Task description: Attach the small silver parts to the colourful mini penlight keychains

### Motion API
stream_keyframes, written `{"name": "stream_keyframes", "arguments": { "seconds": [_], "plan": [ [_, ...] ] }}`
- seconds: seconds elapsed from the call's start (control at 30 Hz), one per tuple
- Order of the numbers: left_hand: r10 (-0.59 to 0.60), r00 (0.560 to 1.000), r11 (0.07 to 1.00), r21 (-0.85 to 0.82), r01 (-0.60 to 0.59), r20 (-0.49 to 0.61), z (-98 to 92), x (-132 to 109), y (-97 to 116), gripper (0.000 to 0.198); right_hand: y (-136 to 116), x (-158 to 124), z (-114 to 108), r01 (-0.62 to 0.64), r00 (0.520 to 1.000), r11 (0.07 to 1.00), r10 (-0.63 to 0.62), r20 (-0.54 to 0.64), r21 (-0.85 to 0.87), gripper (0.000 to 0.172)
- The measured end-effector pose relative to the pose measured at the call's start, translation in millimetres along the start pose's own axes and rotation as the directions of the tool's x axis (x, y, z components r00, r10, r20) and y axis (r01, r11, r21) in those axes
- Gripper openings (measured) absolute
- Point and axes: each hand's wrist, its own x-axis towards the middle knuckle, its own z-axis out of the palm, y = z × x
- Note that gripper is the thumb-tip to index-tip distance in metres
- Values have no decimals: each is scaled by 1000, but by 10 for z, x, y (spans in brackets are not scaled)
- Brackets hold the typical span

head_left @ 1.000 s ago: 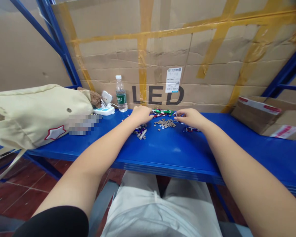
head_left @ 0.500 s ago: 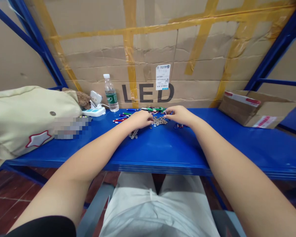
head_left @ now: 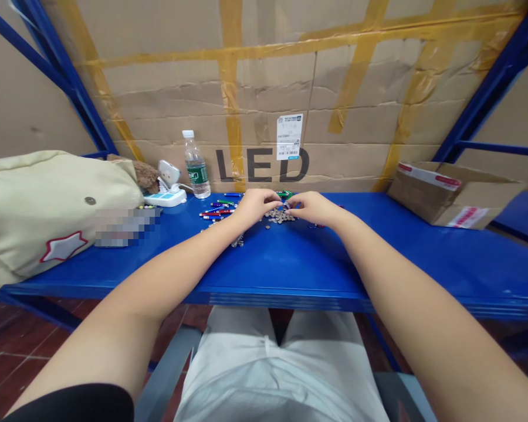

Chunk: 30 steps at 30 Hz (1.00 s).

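Observation:
My left hand [head_left: 259, 204] and my right hand [head_left: 308, 208] meet fingertip to fingertip over a pile of small round metal discs, like button cells [head_left: 279, 217]. My right fingers pinch a small shiny piece [head_left: 287, 205], too small to name. The left fingers are pressed together beside it; what they hold, if anything, cannot be made out. Slim coloured metal tubes, pen-like [head_left: 217, 212], lie left of my left hand. Several silvery tubes [head_left: 237, 241] show partly under my left wrist. Green tubes [head_left: 284, 194] lie behind the hands.
A water bottle [head_left: 196, 167] stands at the back, with a white power strip [head_left: 165, 198] beside it. On the left lies a cream bag [head_left: 61, 193]; on the right, an open cardboard box [head_left: 426, 196]. A large taped carton [head_left: 264, 94] walls off the back of the blue table [head_left: 286, 272].
My left hand has risen off the discs and moved right, to the right fingertips. My right hand has moved slightly left and down with the small shiny piece.

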Motion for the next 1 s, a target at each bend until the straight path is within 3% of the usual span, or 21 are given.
{"name": "stream_keyframes", "arguments": {
  "seconds": [0.13,0.4,0.5,0.6,0.73,0.87,1.0],
  "plan": [
    [-16,995,991,-133,2,-101,1,-30,100,10,-33,-4,-3,15,1000,1000,-15,4,15,17],
    [143,987,985,-90,-149,-69,33,-32,27,10,-88,-10,-12,16,1000,1000,-15,-14,13,18],
    [154,988,988,-31,-153,17,-51,-15,14,14,-74,-5,-12,2,1000,1000,-2,2,13,18],
    [58,990,998,22,-61,128,-225,-26,-1,23,-33,0,-11,-3,1000,1000,3,-9,14,18],
    [-51,936,976,217,-27,349,-411,-68,-108,22,6,2,-11,5,1000,1000,-5,3,-10,17],
    [-80,878,952,297,-73,473,-386,-77,-234,18,-13,-6,-18,13,999,1000,-12,41,-19,17],
    [-84,878,956,286,-63,472,-298,-71,-253,15,-40,-11,-18,11,998,999,-9,65,-38,16]
  ]
}}
